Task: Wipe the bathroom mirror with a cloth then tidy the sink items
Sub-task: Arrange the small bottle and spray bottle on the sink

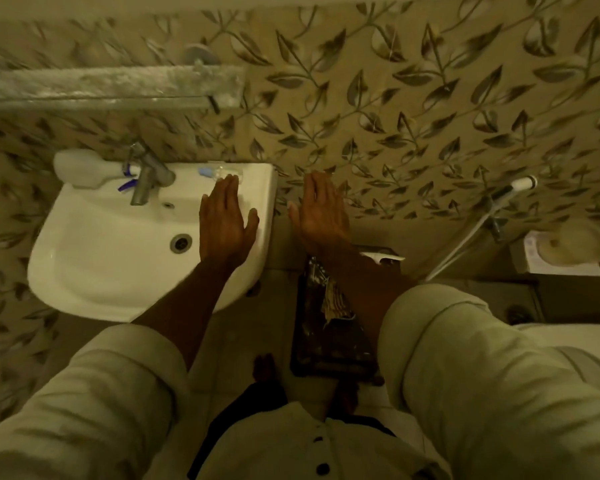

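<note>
A white wall-mounted sink sits at the left, with a metal tap at its back. A white bottle lies on the sink's back left corner. A small clear item with a blue end lies on the back right ledge. My left hand is flat and palm down over the sink's right side, fingertips near that item, holding nothing. My right hand is flat and empty too, held out to the right of the sink in front of the tiled wall. No cloth is visible.
A dusty glass shelf runs along the leaf-patterned wall above the sink. A dark bin stands on the floor between sink and toilet. A hand spray with hose hangs at the right, above a toilet cistern.
</note>
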